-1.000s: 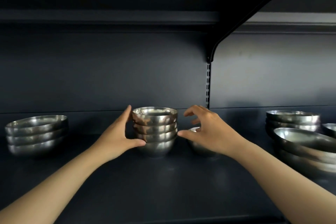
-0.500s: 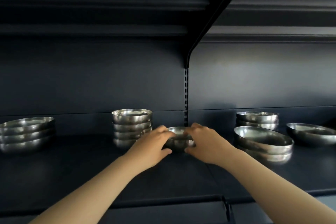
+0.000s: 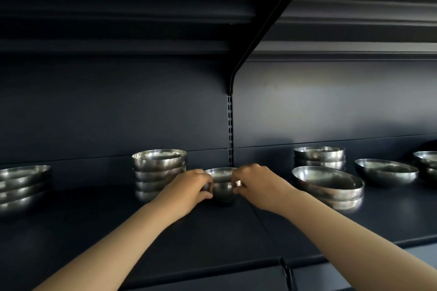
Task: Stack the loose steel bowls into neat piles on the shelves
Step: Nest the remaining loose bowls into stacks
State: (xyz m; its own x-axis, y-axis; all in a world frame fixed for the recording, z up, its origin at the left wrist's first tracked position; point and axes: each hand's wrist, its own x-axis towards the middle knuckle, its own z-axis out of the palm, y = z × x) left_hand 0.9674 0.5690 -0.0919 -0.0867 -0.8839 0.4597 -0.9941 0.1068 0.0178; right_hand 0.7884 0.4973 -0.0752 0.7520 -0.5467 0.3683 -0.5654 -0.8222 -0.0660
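Observation:
A small steel bowl (image 3: 222,186) stands upright on the dark shelf (image 3: 212,238), near the joint between two shelf sections. My left hand (image 3: 189,186) grips its left side and my right hand (image 3: 256,184) grips its right side, fingers curled round the rim. Just left of it stands a pile of several small bowls (image 3: 159,172). The lower part of the held bowl is partly hidden by my fingers.
A pile of wide shallow bowls (image 3: 22,184) sits at the far left. To the right are a pile of wide bowls (image 3: 331,186), a small pile behind it (image 3: 319,158), a single shallow bowl (image 3: 386,171) and more bowls (image 3: 425,163) at the edge. Another shelf hangs overhead.
Both hands left the pile of small bowls and moved right to the single bowl, closing round it from both sides. The view shifted right and up.

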